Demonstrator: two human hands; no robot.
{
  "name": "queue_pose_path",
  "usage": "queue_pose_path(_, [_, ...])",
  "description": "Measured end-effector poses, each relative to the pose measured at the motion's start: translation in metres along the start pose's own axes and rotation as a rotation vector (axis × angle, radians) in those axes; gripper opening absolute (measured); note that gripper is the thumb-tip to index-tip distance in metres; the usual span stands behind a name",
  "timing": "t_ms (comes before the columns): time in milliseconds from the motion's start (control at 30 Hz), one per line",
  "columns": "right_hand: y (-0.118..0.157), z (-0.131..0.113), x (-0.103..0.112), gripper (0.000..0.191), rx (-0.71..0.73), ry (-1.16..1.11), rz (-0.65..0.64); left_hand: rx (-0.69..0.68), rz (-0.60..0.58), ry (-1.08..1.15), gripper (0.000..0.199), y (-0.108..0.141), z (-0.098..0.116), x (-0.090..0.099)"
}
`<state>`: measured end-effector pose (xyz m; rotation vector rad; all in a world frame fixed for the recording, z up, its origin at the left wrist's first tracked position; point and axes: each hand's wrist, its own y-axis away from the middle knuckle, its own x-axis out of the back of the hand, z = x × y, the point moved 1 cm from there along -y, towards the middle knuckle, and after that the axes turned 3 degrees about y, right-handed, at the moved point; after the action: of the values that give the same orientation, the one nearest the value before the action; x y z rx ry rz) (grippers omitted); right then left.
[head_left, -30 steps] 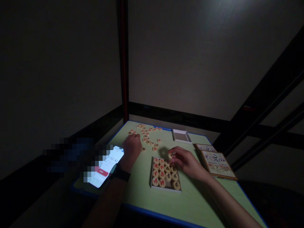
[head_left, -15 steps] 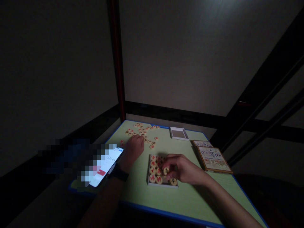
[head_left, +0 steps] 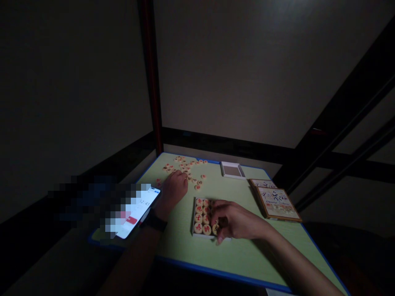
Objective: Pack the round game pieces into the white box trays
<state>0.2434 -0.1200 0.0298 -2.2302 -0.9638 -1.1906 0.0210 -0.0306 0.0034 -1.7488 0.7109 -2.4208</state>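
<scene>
My right hand (head_left: 234,220) is over a shallow white box tray (head_left: 194,213) in which round wooden Chinese chess pieces (head_left: 198,218) lie in rows, those on the left with red characters. Its thumb and fingers pinch a black-lettered Chinese chess piece (head_left: 215,229) in the tray's front row, beside a red one. The tray's right side is hidden under this hand. Further back on the left, my left hand (head_left: 175,187), with a dark band on the wrist, rests with curled fingers beside the scattered loose pieces (head_left: 185,168). Whatever its fingers hold is hidden.
A lit phone (head_left: 138,209) lies at the table's left edge. At the back stands another shallow white tray (head_left: 233,170). Two illustrated Chinese chess box lids (head_left: 276,202) overlap on the right. The green table (head_left: 185,246) has a blue edge, with walls behind.
My right hand has lowered the black-lettered piece toward me into the front row of the tray. My left hand has stayed nearly still by the loose pieces.
</scene>
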Motion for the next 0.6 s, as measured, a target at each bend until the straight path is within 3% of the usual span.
queue_pose_path(367, [0.003, -0.001, 0.010, 0.030, -0.024, -0.034, 0.020, 0.024, 0.013, -0.028, 0.023, -0.002, -0.005, -0.002])
queue_pose_path(600, [0.001, 0.007, 0.019, 0.008, -0.057, -0.185, 0.103, 0.032, -0.025, -0.030, 0.020, 0.001, -0.002, 0.004])
